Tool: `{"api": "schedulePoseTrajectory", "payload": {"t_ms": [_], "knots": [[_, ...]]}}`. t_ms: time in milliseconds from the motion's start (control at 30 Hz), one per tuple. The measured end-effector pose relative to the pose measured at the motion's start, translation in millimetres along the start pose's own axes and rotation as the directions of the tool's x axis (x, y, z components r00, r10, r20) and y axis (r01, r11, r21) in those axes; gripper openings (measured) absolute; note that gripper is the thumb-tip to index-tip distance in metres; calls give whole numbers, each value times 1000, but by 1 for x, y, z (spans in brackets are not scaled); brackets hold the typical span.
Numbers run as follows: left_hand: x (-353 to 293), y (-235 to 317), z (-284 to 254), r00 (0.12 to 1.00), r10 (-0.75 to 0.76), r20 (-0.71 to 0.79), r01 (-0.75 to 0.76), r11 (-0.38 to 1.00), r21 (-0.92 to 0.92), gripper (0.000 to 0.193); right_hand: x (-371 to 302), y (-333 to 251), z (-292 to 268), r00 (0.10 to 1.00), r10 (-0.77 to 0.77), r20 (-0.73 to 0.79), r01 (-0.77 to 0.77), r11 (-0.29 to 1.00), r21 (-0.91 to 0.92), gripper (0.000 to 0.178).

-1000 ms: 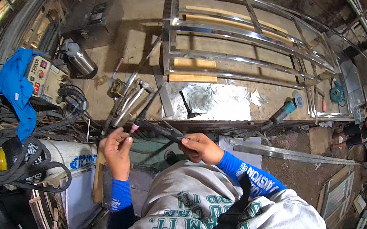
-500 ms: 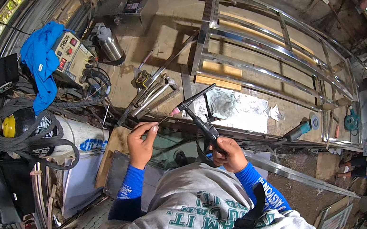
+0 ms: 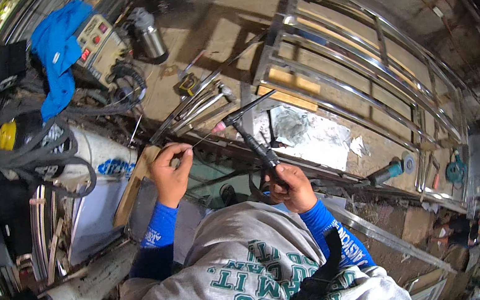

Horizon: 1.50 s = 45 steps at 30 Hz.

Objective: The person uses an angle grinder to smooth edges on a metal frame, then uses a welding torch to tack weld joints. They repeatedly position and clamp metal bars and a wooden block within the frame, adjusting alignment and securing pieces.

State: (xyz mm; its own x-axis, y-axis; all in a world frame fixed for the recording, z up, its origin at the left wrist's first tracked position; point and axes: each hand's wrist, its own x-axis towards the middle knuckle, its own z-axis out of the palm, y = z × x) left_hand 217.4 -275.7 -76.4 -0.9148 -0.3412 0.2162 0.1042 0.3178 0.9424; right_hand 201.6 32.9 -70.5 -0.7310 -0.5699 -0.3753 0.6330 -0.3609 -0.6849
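My right hand (image 3: 291, 186) is wrapped round the black handle of a TIG welding torch (image 3: 257, 147). The torch head has a pink nozzle (image 3: 219, 127) at one end and a long black back cap on the other, pointing up and right. From the nozzle a thin tungsten electrode (image 3: 206, 136) sticks out toward my left hand (image 3: 172, 174). Thumb and forefinger of that hand are pinched together at the electrode's outer end. Whether they still touch it is too fine to make out. Both forearms wear blue sleeves.
A stainless steel frame (image 3: 358, 65) lies on the bench at right, beside white paper (image 3: 307, 139). Around it are an angle grinder (image 3: 389, 171), a hammer (image 3: 207, 102), a tape measure (image 3: 188, 85), a steel flask (image 3: 150, 35) and a welding machine (image 3: 101, 46) with a blue cloth (image 3: 57, 56).
My left hand has moved left and up, away from the nozzle, and more of the electrode shows. The torch has shifted slightly left in view; the whole view has also tilted a little.
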Motion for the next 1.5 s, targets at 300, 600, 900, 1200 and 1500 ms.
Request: {"api": "schedulePoseTrajectory", "payload": {"t_ms": [300,600,900,1200,1500], "knots": [[0,14,9,991,112,-79,-111,994,8,7,-12,3,6,1000,-7,31,10,997,-81,44],[-2,4,12,995,90,-48,-95,988,-123,12,-16,0,-1,998,-59,17,60,996,-67,46],[10,30,21,999,18,-50,-26,985,-168,10,-13,-15,-14,994,-106,16,106,992,-68,46],[22,40,52,998,25,-49,-30,994,-109,7,-10,-32,-25,994,-104,47,107,991,-78,47],[36,55,91,992,127,-29,-127,992,-14,7,-12,-49,-55,995,-76,64,82,991,-101,45]]}}
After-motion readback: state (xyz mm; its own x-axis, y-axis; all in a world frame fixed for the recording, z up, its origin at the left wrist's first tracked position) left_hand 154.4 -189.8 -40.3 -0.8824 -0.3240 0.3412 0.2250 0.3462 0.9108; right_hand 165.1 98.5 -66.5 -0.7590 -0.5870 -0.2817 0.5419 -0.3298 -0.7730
